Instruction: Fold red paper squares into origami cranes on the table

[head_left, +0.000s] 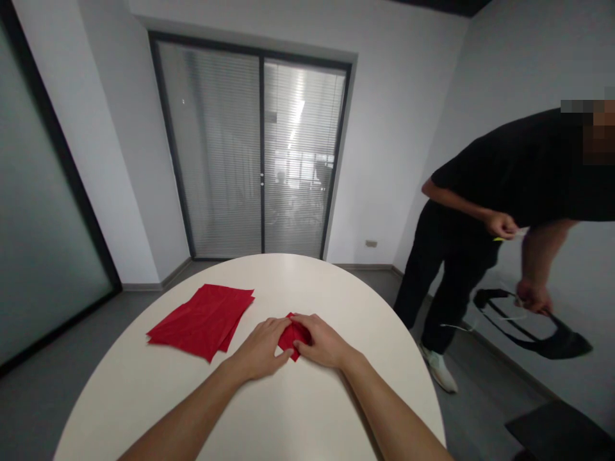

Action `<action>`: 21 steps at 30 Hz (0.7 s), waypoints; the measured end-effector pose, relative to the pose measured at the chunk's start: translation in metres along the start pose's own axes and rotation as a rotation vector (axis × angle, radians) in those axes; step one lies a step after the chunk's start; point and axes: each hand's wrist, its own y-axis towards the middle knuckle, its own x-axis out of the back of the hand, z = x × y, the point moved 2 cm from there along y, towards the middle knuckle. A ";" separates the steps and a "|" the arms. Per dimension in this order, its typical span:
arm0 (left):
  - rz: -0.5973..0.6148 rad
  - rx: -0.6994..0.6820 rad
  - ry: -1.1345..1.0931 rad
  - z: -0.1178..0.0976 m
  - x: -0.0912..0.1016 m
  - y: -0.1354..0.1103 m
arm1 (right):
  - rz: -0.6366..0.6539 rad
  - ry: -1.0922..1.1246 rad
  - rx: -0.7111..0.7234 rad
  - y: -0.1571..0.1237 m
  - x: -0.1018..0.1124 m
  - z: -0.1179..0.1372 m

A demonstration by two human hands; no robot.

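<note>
A small folded red sheet [294, 334] lies on the white table in front of me. Whether it is paper or cloth I cannot tell. My left hand [263, 346] presses on its left side, thumb and fingers at its edges. From the right, my right hand [323, 339] grips the same piece, with its thumb near the middle and fingertips at the far corner. The fingers of both hands are closed in on it and partly cover it. Left of my hands is a loose stack of larger red sheets [202, 320], slightly wrinkled, with corners out of line.
The round white table [298, 416] has a curved edge on either side. At the right a person in black [519, 173] bends over, holding a dark strap-like item [560, 339]. Behind the table stands a glazed partition with blinds [216, 153].
</note>
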 end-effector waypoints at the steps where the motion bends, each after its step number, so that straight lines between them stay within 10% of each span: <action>1: -0.003 -0.001 0.000 0.000 0.001 0.000 | -0.002 -0.009 -0.018 0.000 0.000 0.000; 21: -0.012 0.032 0.002 0.003 0.003 0.002 | -0.003 0.049 -0.002 0.001 0.001 -0.002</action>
